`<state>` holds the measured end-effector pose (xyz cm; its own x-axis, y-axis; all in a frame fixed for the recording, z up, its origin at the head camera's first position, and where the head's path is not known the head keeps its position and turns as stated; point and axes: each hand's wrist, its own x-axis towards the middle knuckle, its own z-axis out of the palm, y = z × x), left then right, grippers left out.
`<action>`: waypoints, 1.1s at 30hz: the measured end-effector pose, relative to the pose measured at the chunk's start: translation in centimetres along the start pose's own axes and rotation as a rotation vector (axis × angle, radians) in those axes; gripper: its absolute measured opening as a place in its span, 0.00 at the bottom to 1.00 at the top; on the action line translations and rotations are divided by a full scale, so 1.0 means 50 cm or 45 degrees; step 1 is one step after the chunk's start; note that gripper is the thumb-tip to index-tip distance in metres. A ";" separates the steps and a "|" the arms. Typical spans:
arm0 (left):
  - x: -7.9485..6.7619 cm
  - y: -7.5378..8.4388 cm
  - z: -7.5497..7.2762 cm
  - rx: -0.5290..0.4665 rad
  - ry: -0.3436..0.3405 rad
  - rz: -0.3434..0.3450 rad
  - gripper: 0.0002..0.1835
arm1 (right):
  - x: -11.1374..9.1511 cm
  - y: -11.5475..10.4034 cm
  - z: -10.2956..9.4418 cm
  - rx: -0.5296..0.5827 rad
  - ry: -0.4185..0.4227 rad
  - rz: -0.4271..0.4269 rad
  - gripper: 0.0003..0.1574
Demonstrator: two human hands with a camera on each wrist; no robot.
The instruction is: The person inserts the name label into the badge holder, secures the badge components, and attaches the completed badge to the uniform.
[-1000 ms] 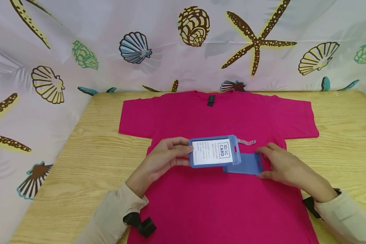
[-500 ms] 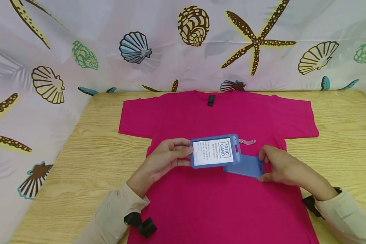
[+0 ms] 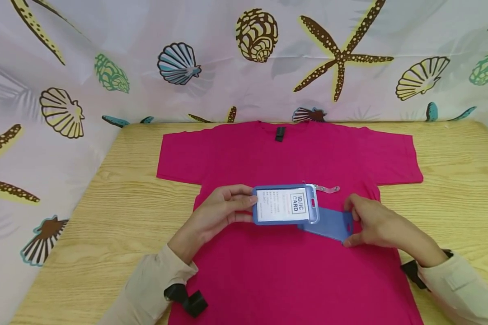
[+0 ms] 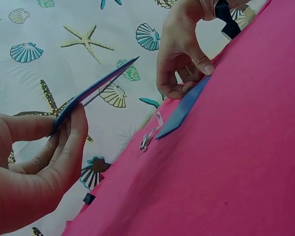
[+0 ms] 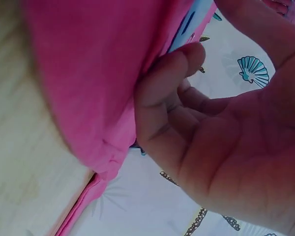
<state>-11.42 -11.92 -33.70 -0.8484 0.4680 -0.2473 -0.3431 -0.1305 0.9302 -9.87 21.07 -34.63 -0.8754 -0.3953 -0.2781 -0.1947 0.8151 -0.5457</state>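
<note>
In the head view my left hand (image 3: 219,207) pinches the left end of a blue badge holder (image 3: 282,205), thumb on top. A white insert printed "ID/IC CARD" shows in its window. The left wrist view shows this holder (image 4: 96,91) edge-on, tilted and raised off the shirt. My right hand (image 3: 376,225) grips a second blue, slotted badge piece (image 3: 329,224) by its right end, thumb and fingers at opposite edges. That piece lies low over the pink T-shirt (image 3: 301,275), its left end hidden under the holder. The right wrist view shows curled fingers of the right hand (image 5: 206,137).
A clear strap with metal snaps (image 3: 329,189) lies on the shirt just behind the holder; its metal clip (image 4: 145,140) shows in the left wrist view. The T-shirt is spread on a wooden table (image 3: 118,203). A shell-patterned cloth (image 3: 227,90) hangs behind and at left.
The right end of the lower blue piece has swung slightly toward me, with my right hand gripping it. The badge holder in my left hand has tilted slightly and come back nearly level.
</note>
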 end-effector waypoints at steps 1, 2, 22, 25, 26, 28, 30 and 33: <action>0.000 0.000 0.000 0.000 0.001 -0.002 0.12 | 0.000 0.000 0.000 0.007 -0.001 0.004 0.42; -0.001 0.000 0.000 0.000 0.003 -0.003 0.12 | 0.000 0.000 0.000 0.013 -0.002 0.002 0.42; -0.005 0.022 -0.023 0.024 0.112 0.023 0.14 | -0.001 0.016 -0.033 0.614 0.094 0.051 0.18; -0.009 0.030 -0.030 0.025 0.131 0.029 0.15 | -0.002 0.017 -0.036 0.673 0.135 0.069 0.14; -0.009 0.032 -0.031 0.023 0.132 0.029 0.15 | -0.003 0.017 -0.037 0.703 0.144 0.078 0.14; -0.009 0.033 -0.032 0.021 0.130 0.031 0.16 | -0.004 0.018 -0.039 0.759 0.172 0.085 0.14; -0.008 0.033 -0.033 0.019 0.126 0.033 0.15 | -0.005 0.019 -0.039 0.813 0.212 0.079 0.13; -0.008 0.032 -0.034 0.023 0.125 0.032 0.16 | -0.005 0.022 -0.040 0.891 0.267 0.066 0.11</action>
<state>-12.32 -13.78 -32.58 -0.8923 0.3768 -0.2487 -0.3149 -0.1246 0.9409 -10.75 22.92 -33.58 -0.9558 -0.2172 -0.1984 0.1159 0.3417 -0.9326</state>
